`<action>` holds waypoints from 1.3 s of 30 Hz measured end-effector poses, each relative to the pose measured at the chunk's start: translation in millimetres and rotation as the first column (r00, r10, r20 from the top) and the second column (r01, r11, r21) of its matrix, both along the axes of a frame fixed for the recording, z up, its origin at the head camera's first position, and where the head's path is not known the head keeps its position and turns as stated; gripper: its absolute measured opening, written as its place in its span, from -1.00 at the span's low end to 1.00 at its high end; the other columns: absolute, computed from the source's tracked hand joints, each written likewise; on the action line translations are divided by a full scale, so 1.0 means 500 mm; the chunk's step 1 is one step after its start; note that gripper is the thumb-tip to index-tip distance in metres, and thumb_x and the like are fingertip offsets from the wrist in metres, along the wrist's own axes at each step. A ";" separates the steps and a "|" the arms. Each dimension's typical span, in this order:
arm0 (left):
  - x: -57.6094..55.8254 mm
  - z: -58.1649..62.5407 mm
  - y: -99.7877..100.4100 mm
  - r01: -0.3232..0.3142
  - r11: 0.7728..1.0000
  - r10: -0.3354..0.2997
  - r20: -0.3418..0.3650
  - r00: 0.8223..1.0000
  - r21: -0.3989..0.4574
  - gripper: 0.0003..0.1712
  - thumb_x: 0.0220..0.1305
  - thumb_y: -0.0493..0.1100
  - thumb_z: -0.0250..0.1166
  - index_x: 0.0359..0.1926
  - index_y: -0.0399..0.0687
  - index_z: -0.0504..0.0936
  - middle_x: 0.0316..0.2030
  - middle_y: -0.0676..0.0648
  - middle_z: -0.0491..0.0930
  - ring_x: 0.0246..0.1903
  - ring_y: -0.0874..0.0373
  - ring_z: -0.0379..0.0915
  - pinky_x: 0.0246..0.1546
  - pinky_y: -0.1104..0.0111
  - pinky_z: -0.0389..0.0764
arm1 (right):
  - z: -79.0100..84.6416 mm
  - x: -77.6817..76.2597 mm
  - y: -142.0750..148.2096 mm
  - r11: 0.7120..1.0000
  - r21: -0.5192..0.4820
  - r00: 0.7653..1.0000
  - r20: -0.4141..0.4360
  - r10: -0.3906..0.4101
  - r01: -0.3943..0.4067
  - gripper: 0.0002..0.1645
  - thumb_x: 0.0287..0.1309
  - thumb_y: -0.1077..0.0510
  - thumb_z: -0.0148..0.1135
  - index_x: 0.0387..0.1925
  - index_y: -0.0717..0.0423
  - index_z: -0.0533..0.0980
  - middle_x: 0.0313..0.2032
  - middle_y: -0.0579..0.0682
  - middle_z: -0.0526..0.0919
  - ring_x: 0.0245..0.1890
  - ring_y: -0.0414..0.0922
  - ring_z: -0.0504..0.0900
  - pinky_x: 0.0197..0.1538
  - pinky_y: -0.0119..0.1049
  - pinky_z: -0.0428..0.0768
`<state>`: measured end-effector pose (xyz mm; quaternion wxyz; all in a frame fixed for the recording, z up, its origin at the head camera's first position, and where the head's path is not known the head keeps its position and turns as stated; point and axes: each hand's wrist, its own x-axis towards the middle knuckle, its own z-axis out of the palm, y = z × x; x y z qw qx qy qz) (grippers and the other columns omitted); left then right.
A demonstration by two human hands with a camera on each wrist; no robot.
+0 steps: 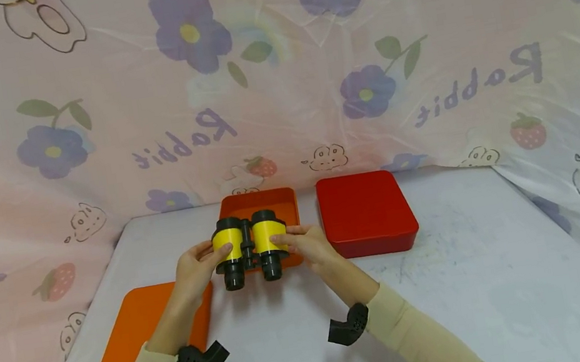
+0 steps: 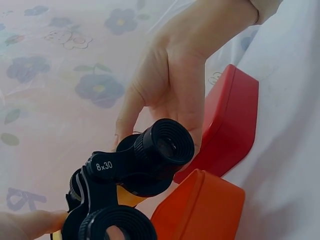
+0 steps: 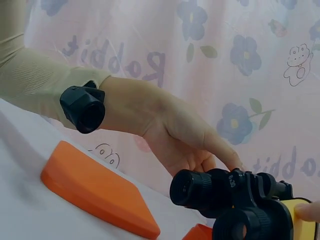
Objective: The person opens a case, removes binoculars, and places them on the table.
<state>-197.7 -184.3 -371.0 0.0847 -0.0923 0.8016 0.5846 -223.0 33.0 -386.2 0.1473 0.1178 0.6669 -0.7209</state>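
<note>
Both hands, left (image 1: 196, 270) and right (image 1: 308, 246), grip the binoculars (image 1: 248, 248) by their yellow barrels, just above the orange box (image 1: 286, 205) at 12 o'clock; they look light, rigid and smooth.

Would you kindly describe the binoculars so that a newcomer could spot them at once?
On the white table, look at its far middle, in front of the open orange box. There the left hand and right hand hold the binoculars, the only thing with black lenses and yellow barrels.
</note>
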 end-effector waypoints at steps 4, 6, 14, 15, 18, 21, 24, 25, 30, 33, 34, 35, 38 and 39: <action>0.012 0.000 -0.002 0.007 1.000 -0.007 0.003 1.000 -0.005 -0.06 0.32 0.08 0.21 0.46 -0.36 0.00 0.40 -0.39 0.18 0.38 -0.22 0.19 0.46 -0.02 0.19 | -0.001 0.007 0.001 1.000 0.012 1.000 -0.015 0.019 -0.019 -0.29 0.07 0.11 0.39 0.20 0.33 0.38 0.16 0.20 0.48 -0.12 -0.04 0.48 0.15 -0.25 0.49; 0.018 -0.001 -0.004 0.011 1.000 -0.011 0.006 1.000 -0.011 -0.06 0.33 0.08 0.21 0.46 -0.37 0.00 0.40 -0.39 0.17 0.37 -0.22 0.19 0.46 -0.02 0.20 | -0.002 0.012 0.002 0.999 0.020 0.999 -0.023 0.027 -0.026 -0.31 0.07 0.12 0.39 0.18 0.35 0.38 0.13 0.21 0.49 -0.17 -0.06 0.47 0.06 -0.32 0.49; 0.037 -0.012 -0.007 0.014 0.999 -0.013 0.016 1.000 -0.050 -0.08 0.32 0.10 0.21 0.44 -0.36 0.05 0.37 -0.40 0.23 0.33 -0.23 0.26 0.42 -0.02 0.28 | -0.011 0.029 0.005 0.997 0.038 0.998 -0.010 0.068 -0.068 -0.36 0.07 0.12 0.40 0.11 0.36 0.38 0.11 0.23 0.47 -0.18 -0.06 0.51 0.05 -0.32 0.53; 0.038 -0.013 -0.008 0.012 0.999 -0.011 0.019 1.000 -0.053 -0.08 0.31 0.11 0.22 0.44 -0.36 0.06 0.36 -0.40 0.24 0.33 -0.23 0.27 0.41 -0.01 0.29 | -0.012 0.031 0.006 0.996 0.042 0.997 -0.014 0.076 -0.075 -0.35 0.07 0.12 0.40 0.11 0.37 0.38 0.12 0.24 0.47 -0.17 -0.06 0.51 0.10 -0.28 0.53; 0.043 -0.016 -0.007 0.008 0.998 -0.007 0.020 1.000 -0.057 -0.08 0.30 0.11 0.23 0.43 -0.35 0.08 0.35 -0.39 0.25 0.31 -0.22 0.28 0.40 -0.01 0.32 | -0.014 0.036 0.008 0.994 0.052 0.995 -0.028 0.095 -0.093 -0.31 0.07 0.11 0.40 0.14 0.39 0.36 0.15 0.27 0.46 -0.14 -0.02 0.52 0.23 -0.14 0.50; 0.046 -0.018 -0.007 0.007 0.998 -0.006 0.017 1.000 -0.060 -0.09 0.30 0.10 0.24 0.43 -0.34 0.08 0.35 -0.38 0.26 0.31 -0.22 0.28 0.39 -0.01 0.33 | -0.016 0.041 0.010 0.993 0.060 0.994 -0.031 0.106 -0.104 -0.29 0.07 0.10 0.40 0.16 0.39 0.35 0.17 0.28 0.45 -0.10 0.00 0.53 0.29 -0.07 0.48; 0.049 -0.018 -0.007 0.007 0.998 -0.007 0.014 1.000 -0.066 -0.09 0.29 0.09 0.24 0.43 -0.34 0.09 0.34 -0.39 0.26 0.31 -0.23 0.28 0.39 -0.01 0.34 | -0.016 0.046 0.012 0.993 0.057 0.993 -0.031 0.110 -0.108 -0.28 0.07 0.10 0.40 0.16 0.40 0.34 0.18 0.29 0.43 -0.07 0.01 0.55 0.32 -0.05 0.48; 0.050 -0.019 -0.007 0.008 0.998 -0.007 0.014 1.000 -0.067 -0.09 0.29 0.09 0.25 0.43 -0.34 0.09 0.34 -0.39 0.26 0.32 -0.23 0.27 0.39 -0.01 0.34 | -0.016 0.048 0.013 0.993 0.056 0.993 -0.032 0.109 -0.107 -0.28 0.07 0.10 0.40 0.16 0.40 0.34 0.18 0.29 0.43 -0.06 0.02 0.55 0.32 -0.05 0.48; 0.060 -0.020 -0.005 0.018 0.997 -0.016 0.023 1.000 -0.081 -0.10 0.29 0.09 0.24 0.43 -0.34 0.09 0.34 -0.40 0.26 0.32 -0.24 0.27 0.38 -0.03 0.33 | -0.019 0.056 0.016 0.993 0.066 0.994 -0.030 0.105 -0.102 -0.30 0.06 0.09 0.41 0.13 0.38 0.36 0.16 0.27 0.44 -0.05 0.01 0.55 0.32 -0.04 0.49; 0.068 -0.022 -0.006 0.026 0.996 -0.023 0.030 0.999 -0.089 -0.10 0.29 0.09 0.24 0.42 -0.35 0.11 0.33 -0.40 0.27 0.30 -0.23 0.27 0.38 -0.04 0.34 | -0.022 0.063 0.017 0.991 0.080 0.994 -0.024 0.109 -0.107 -0.34 0.06 0.09 0.41 0.09 0.37 0.36 0.13 0.26 0.44 -0.07 0.00 0.56 0.31 -0.02 0.49; 0.070 -0.024 -0.006 0.027 0.995 -0.024 0.033 0.999 -0.091 -0.10 0.29 0.10 0.25 0.41 -0.35 0.12 0.33 -0.40 0.28 0.30 -0.23 0.28 0.37 -0.04 0.35 | -0.024 0.065 0.018 0.990 0.085 0.993 -0.023 0.112 -0.110 -0.35 0.06 0.10 0.41 0.07 0.38 0.36 0.13 0.26 0.45 -0.08 0.00 0.57 0.31 -0.02 0.49; 0.073 -0.026 -0.006 0.029 0.995 -0.026 0.035 0.999 -0.096 -0.10 0.28 0.11 0.25 0.41 -0.36 0.13 0.32 -0.40 0.29 0.29 -0.23 0.29 0.37 -0.04 0.35 | -0.026 0.066 0.019 0.989 0.090 0.993 -0.023 0.116 -0.113 -0.36 0.06 0.10 0.41 0.06 0.38 0.37 0.12 0.26 0.45 -0.09 0.00 0.57 0.31 -0.02 0.50; 0.080 -0.032 -0.007 0.035 0.993 -0.031 0.042 0.999 -0.111 -0.10 0.28 0.13 0.25 0.39 -0.38 0.16 0.30 -0.41 0.31 0.27 -0.23 0.31 0.35 -0.03 0.38 | -0.034 0.071 0.022 0.986 0.111 0.991 -0.022 0.130 -0.127 -0.38 0.05 0.11 0.42 0.03 0.39 0.38 0.11 0.27 0.46 -0.11 -0.01 0.57 0.27 -0.04 0.52; 0.083 -0.035 -0.007 0.037 0.992 -0.032 0.043 0.999 -0.117 -0.10 0.28 0.13 0.25 0.38 -0.38 0.17 0.29 -0.41 0.33 0.26 -0.23 0.33 0.34 -0.03 0.39 | -0.036 0.072 0.023 0.984 0.118 0.991 -0.021 0.136 -0.132 -0.38 0.04 0.11 0.42 0.02 0.39 0.39 0.11 0.27 0.47 -0.11 -0.02 0.57 0.25 -0.05 0.54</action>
